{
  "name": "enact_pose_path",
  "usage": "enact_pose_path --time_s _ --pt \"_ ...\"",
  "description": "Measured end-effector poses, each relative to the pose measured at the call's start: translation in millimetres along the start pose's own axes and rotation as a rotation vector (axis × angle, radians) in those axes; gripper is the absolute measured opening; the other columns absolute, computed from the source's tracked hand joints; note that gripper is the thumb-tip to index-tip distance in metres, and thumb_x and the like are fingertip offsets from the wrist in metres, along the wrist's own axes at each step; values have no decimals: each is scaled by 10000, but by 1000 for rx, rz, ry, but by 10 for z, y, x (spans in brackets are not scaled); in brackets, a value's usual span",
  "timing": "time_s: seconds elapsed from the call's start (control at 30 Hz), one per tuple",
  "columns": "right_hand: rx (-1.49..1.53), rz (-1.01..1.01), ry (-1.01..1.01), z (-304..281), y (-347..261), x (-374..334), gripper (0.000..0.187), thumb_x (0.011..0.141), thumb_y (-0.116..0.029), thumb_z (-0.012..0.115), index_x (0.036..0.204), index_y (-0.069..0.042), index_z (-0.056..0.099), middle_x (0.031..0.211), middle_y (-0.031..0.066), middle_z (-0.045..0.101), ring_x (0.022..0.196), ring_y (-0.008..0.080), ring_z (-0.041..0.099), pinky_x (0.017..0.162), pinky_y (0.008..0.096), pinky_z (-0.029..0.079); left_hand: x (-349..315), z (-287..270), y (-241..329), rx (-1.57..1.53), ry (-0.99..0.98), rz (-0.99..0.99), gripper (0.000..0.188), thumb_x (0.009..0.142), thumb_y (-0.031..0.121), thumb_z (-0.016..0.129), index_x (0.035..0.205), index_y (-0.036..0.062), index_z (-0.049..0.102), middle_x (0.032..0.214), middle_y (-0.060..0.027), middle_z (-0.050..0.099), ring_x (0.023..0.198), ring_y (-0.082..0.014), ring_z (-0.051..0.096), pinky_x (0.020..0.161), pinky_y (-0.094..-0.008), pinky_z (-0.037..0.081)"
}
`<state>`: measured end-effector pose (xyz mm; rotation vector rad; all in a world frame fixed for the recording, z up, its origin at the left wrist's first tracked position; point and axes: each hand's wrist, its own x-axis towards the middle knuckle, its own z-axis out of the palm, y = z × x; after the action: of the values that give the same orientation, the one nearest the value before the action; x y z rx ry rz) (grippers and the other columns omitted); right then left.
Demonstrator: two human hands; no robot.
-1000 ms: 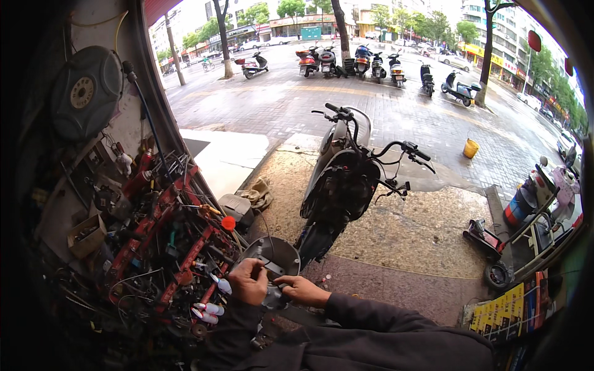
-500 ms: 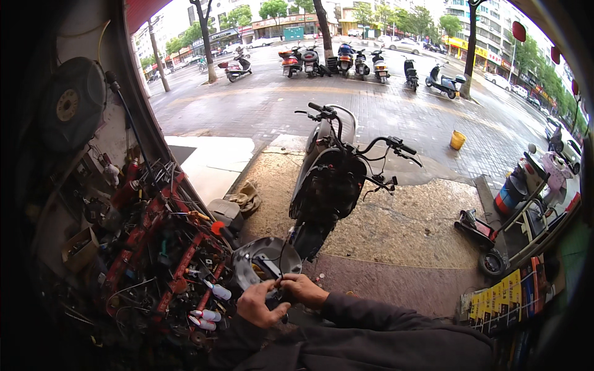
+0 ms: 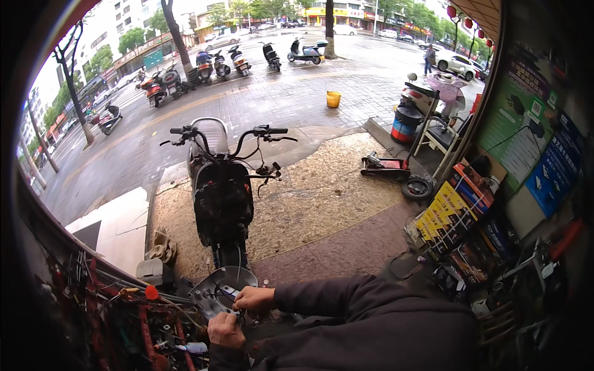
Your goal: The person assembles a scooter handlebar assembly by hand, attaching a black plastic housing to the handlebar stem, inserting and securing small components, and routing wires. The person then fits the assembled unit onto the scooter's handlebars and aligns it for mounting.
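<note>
Fingers closed, my left hand is at the lower middle, with its fingertips near a thin black cable; what it pinches is hidden. Just above and to the right, my right hand is closed on the cable, its fingers over a grey, bowl-like round part. A small pale flat piece shows inside that part, beside my right fingertips. Beyond the round part stands a scooter, its front bare and black, with cables and levers hanging from its handlebar.
On the left is a cluttered red rack of tools, with a white bottle and a grey box. Right of the scooter are a red floor jack, a small wheel and stacked cartons. A yellow bucket stands outside.
The view has swung to the right, so the scooter and hands appear further left. My right hand has shifted further over the round part, and my left hand is now below it.
</note>
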<state>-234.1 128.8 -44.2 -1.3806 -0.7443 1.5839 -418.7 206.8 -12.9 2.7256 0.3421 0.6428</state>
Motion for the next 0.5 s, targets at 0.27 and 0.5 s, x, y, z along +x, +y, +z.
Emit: enact_pose_path --time_s 0.27,0.5 --pt "-7 82 22 -260 -264 -361 220 881 -287 625 826 -74 634 558 8 448 426 134 408 379 311 330 378 -12 146 -51 -19 141 68 659 16 606 704 57 576 749 -115 593 734 -343 584 672 -436 433" --pt "-557 -173 132 -394 -382 -140 291 866 -270 611 1016 -47 720 740 98 692 636 192 653 584 359 533 553 -110 -48 22 89 346 122 627 91 564 748 95 581 766 -77 585 736 -282 590 669 -399 438"
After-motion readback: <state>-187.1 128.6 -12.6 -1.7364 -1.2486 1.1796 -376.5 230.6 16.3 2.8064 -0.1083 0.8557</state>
